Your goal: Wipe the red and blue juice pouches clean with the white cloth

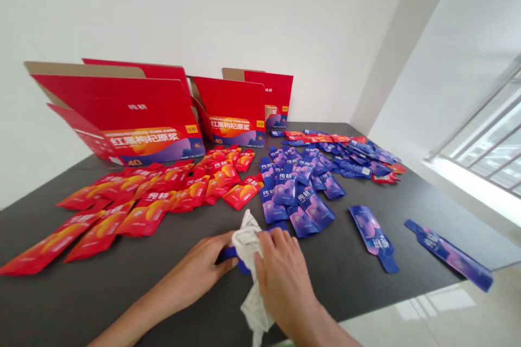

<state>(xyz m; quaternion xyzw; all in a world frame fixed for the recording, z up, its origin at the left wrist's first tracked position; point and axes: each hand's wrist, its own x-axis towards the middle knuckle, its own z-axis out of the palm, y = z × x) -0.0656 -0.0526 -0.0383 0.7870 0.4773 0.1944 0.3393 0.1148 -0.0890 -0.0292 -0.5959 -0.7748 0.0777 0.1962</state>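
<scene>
Near the table's front edge, my left hand [207, 263] is closed on one end of a blue pouch [230, 252], thumb pressed on top. My right hand [283, 268] has its fingers wrapped round a crumpled white cloth [257, 303] and presses it against that pouch. The cloth and my fingers hide most of the pouch, and the cloth's lower end hangs down toward me. Just beyond my hands lies a pile of blue pouches [285, 189] with purple berry prints. Red pouches [152, 208] with orange prints are spread to the left.
Several red cartons [150, 111] with raised flaps stand along the wall. A mixed heap of blue and red pouches [358, 157] lies at the back right. Two blue pouches lie apart on the right, one [370, 230] flat and another [451, 254] overhanging the dark table's [179, 314] edge.
</scene>
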